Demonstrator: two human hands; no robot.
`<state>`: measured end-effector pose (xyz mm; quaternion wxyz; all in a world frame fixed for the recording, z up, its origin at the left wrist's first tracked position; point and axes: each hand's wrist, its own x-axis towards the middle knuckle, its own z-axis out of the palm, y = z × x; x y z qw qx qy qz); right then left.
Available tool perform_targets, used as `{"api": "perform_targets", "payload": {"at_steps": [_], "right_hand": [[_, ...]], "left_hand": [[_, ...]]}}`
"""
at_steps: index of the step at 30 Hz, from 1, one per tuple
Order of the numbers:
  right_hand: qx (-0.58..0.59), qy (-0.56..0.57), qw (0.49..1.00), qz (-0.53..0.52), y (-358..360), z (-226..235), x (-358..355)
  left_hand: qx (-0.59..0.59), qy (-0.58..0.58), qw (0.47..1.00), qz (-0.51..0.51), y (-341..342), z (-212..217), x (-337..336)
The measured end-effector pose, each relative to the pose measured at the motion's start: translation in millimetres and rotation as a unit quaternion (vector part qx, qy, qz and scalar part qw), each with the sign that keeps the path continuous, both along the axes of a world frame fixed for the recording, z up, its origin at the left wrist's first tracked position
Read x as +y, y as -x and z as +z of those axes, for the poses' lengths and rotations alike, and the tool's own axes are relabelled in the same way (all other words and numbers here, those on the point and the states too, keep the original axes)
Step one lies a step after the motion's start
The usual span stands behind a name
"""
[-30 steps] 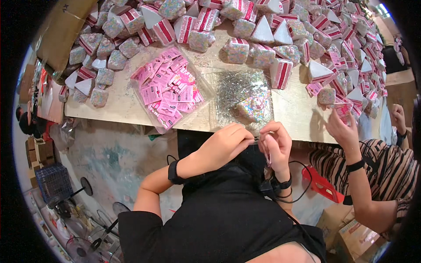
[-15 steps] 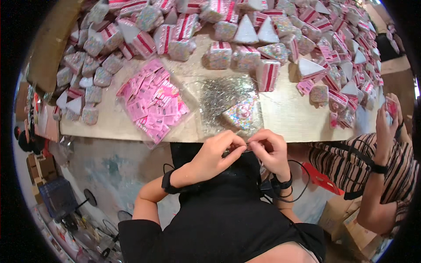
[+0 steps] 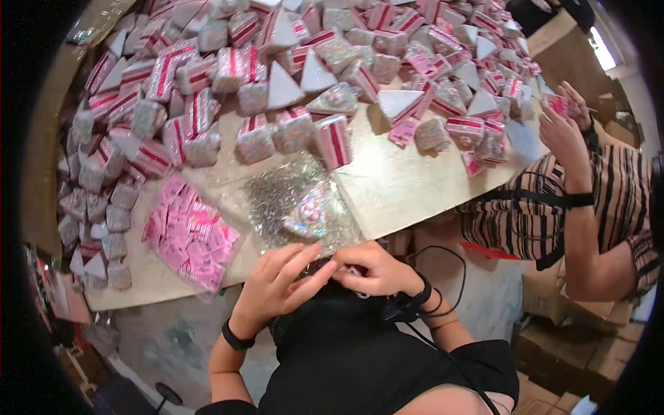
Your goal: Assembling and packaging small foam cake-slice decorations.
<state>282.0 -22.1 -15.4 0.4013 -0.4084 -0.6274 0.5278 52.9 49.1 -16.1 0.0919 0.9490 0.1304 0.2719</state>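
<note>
At the table's near edge, my left hand (image 3: 285, 278) has its fingers stretched out and apart, with nothing seen in it. Close beside it, my right hand (image 3: 373, 268) is closed in a pinch; a small pale purplish bit shows below its fingers, too small to name. Just beyond both hands, a sprinkle-covered toy cake slice (image 3: 308, 213) lies on a clear bag of silver tinsel-like strands (image 3: 271, 197). To the left is a clear bag of pink printed tags (image 3: 190, 235).
A large heap of wrapped toy cake slices (image 3: 200, 114), pink and white with sprinkled ends, covers the far and left parts of the table (image 3: 394, 187). At the right, a co-worker's hand (image 3: 564, 135) holds a pink item. Cardboard boxes (image 3: 574, 297) stand beyond. A black cable (image 3: 460, 277) loops by my right wrist.
The view has turned, so the table appears tilted and shifted left. My left fingers have gone from a pinch to spread out. My right hand stays pinched near the table edge.
</note>
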Motion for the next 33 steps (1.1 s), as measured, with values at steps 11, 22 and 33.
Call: {"api": "perform_targets", "payload": {"at_steps": [11, 22, 33], "right_hand": [[-0.01, -0.021, 1.0, 0.003, 3, -11, -8], [-0.113, -0.222, 0.962, -0.111, 21, -12, -12], [-0.046, -0.136, 0.979, -0.146, 21, -5, -5]], "left_hand": [[-0.017, -0.052, 0.995, -0.078, -1, -8, -2], [-0.168, 0.484, 0.853, 0.097, -11, -11, -39], [-0.197, 0.707, 0.672, 0.094, -19, -8, -37]]}}
